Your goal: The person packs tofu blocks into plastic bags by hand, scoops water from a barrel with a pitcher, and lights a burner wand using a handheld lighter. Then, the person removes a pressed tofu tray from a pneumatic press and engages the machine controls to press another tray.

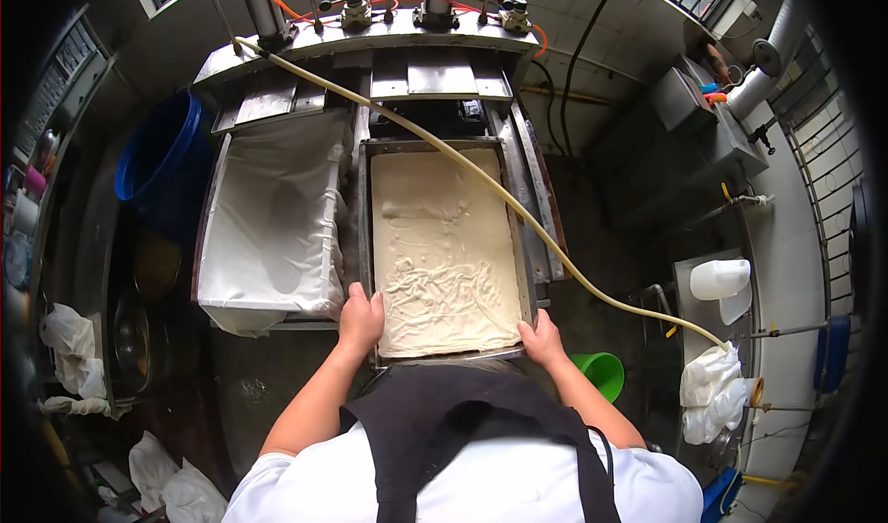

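Curd tray (365,246) gripped at both near corners

Left hand (359,318) and right hand (541,338) are closed on the rim; judged heavy, wet, slippery; soft slab (444,246) easily broken.

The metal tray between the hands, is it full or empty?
Full: the rectangular metal tray holds a wrinkled cream-coloured slab reaching all its edges.

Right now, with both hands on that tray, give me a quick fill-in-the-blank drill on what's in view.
1. The left hand and right hand grip the near corners of a metal ____ filled with a pale curd slab.
2. Left of it sits a mould lined with white ____.
3. A yellowish ____ runs diagonally above the slab.
4. The bucket by the right forearm is ____.

Missing words: tray; cloth; hose; green
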The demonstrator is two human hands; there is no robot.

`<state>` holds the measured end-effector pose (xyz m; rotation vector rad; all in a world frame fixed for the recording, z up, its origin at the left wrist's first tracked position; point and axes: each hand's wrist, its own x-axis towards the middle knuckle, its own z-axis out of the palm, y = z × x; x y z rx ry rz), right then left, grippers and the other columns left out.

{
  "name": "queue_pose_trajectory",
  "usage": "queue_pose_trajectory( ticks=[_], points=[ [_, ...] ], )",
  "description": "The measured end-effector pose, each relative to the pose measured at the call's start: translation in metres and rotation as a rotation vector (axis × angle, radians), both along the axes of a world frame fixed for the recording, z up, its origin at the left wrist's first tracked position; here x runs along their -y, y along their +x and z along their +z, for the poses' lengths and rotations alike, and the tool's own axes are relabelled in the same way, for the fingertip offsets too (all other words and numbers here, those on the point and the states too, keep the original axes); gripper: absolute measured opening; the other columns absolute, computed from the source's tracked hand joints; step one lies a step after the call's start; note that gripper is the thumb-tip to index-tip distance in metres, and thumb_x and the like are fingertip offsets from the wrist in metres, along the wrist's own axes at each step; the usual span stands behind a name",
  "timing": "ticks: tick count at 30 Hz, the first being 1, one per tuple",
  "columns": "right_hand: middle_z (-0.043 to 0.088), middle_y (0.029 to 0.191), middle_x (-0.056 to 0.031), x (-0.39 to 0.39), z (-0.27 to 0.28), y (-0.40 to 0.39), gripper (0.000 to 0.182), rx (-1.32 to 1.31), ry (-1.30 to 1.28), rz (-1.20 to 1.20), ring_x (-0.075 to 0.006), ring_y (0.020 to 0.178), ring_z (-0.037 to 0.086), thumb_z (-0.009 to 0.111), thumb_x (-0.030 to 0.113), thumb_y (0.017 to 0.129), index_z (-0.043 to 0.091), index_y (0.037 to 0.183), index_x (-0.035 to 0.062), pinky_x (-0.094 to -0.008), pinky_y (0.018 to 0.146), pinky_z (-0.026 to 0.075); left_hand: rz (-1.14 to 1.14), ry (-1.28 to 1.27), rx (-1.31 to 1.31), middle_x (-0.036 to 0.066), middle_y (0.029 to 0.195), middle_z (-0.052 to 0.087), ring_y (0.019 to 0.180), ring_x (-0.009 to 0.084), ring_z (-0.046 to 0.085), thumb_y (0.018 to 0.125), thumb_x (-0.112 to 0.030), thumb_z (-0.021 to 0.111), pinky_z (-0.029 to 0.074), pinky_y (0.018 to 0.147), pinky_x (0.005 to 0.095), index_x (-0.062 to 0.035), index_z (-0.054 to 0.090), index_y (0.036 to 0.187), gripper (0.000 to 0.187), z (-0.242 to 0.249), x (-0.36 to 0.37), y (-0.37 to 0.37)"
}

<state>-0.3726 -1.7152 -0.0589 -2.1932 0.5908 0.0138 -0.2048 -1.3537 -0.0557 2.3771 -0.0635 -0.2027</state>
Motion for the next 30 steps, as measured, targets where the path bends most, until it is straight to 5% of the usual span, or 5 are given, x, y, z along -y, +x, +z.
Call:
queue_pose_trajectory(
  ticks=[14,22,24,26,30],
  points=[
    [0.064,0.082,-0.0322,0.040,-0.001,0.098,0.031,0.064,-0.199,0.022,-0.0527,0.084,0.065,0.068,0.024,0.090,0.054,0.090,-0.0035,-0.0562,0.072,0.052,0.082,-0.201,0.028,0.034,0.091,0.068,0.090,0.0540,0.066,0.101,-0.027,0.064,0.050,0.078,0.0554,0.0063,0.055,0.101,0.035,0.022,0.020,0.060],
    [0.072,0.104,-0.0290,0.163,0.048,0.178,0.035,0.068,-0.384,0.161,-0.0484,0.102,0.069,0.065,0.023,0.094,0.064,0.122,0.0018,-0.0530,0.091,0.056,0.030,-0.390,-0.006,0.038,0.090,0.067,0.087,0.0570,0.067,0.101,-0.024,0.061,0.053,0.079,0.0579,0.0075,0.037,0.110,0.041,-0.011,0.123,-0.019],
    [0.071,0.121,-0.0249,0.180,0.045,0.180,0.045,0.042,-0.275,0.032,-0.0437,0.115,0.067,0.069,0.027,0.094,0.061,0.132,0.0043,-0.0506,0.101,0.053,-0.035,-0.436,-0.691,0.035,0.088,0.069,0.089,0.0520,0.070,0.100,-0.029,0.066,0.055,0.081,0.0533,0.0106,0.045,0.112,0.046,0.043,0.133,-0.028],
    [0.062,0.140,-0.0225,0.179,0.038,0.161,0.057,0.147,-0.578,0.000,-0.0420,0.131,0.058,0.073,0.029,0.093,0.055,0.141,0.0061,-0.0513,0.107,0.049,-0.581,-0.139,-0.393,0.026,0.086,0.070,0.076,0.0360,0.071,0.102,-0.032,0.065,0.055,0.075,0.0483,0.0067,0.064,0.105,0.039,0.043,0.117,-0.009],
    [0.054,0.143,-0.0287,0.163,0.014,0.099,0.070,0.378,-0.518,-0.210,-0.0477,0.134,0.051,0.074,0.030,0.094,0.046,0.150,-0.0025,-0.0505,0.115,0.042,-0.382,0.019,0.294,0.020,0.091,0.067,0.094,0.0424,0.063,0.095,-0.028,0.072,0.052,0.087,0.0491,-0.0018,0.071,0.104,0.028,0.063,0.101,0.057]
  ],
)
